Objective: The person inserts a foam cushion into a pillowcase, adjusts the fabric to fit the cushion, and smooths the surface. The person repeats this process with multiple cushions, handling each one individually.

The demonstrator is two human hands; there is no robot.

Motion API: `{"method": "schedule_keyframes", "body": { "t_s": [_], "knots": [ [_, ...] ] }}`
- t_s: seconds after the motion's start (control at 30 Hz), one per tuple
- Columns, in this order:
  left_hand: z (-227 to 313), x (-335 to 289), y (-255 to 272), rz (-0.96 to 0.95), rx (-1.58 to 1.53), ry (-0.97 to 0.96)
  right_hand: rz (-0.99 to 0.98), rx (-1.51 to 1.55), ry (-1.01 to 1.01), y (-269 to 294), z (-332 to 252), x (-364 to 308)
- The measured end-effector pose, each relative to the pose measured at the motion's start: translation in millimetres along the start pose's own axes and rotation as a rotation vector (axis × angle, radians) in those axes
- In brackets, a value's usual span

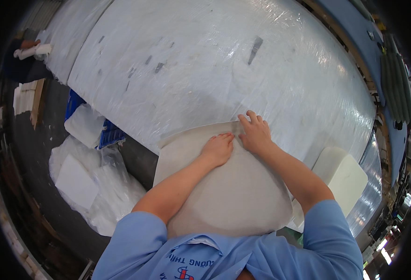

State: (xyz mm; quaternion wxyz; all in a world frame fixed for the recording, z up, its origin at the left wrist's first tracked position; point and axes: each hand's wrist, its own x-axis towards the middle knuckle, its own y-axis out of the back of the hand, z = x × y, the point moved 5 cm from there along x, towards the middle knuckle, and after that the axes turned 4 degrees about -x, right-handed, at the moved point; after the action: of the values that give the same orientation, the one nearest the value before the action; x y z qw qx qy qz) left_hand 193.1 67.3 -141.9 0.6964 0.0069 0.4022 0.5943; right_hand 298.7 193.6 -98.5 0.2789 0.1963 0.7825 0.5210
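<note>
A beige fabric-covered piece [229,196], broad and rounded like a cushion, lies between my body and the table, its far edge resting on the tabletop. My left hand [218,148] rests palm down on the fabric close to that edge, fingers stretched out and lying flat. Just right of it, my right hand [256,133] is at the far edge of the fabric, thumb and fingers apart and slightly bent. Neither hand visibly grips anything. The underside of the piece is hidden.
The large table [205,65] is wrapped in shiny clear film with dark torn spots. A cream foam block [341,175] sits on the right. Left of me are a plastic bag with white foam [82,182] and a blue crate [111,134]. Another person [23,60] stands far left.
</note>
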Motion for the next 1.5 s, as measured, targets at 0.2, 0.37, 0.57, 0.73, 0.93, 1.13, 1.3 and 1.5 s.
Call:
{"method": "schedule_keyframes", "body": {
  "t_s": [0.2,0.37,0.57,0.73,0.93,1.13,1.3,1.5],
  "knots": [
    [5,-1,12,0.158,-0.033,-0.04,-0.302,0.066,-0.183,-30,19,43],
    [7,-6,22,0.285,-0.014,0.035,-0.45,0.327,-0.417,-35,14,36],
    [5,-4,23,0.646,0.263,-0.042,-0.483,0.469,-0.477,-45,10,43],
    [-2,15,22,0.486,0.224,0.049,-0.129,0.62,-0.819,-72,7,32],
    [-21,37,21,0.52,0.187,0.066,0.159,0.44,-0.732,-72,-9,34],
    [-17,52,29,0.497,0.188,0.056,0.193,0.492,-0.733,-80,3,47],
    [-9,48,35,0.604,0.227,0.0,0.246,0.543,-0.684,-68,3,44],
    [-11,49,31,0.527,0.22,0.052,0.29,0.552,-0.67,-69,-1,37]
  ]
}}
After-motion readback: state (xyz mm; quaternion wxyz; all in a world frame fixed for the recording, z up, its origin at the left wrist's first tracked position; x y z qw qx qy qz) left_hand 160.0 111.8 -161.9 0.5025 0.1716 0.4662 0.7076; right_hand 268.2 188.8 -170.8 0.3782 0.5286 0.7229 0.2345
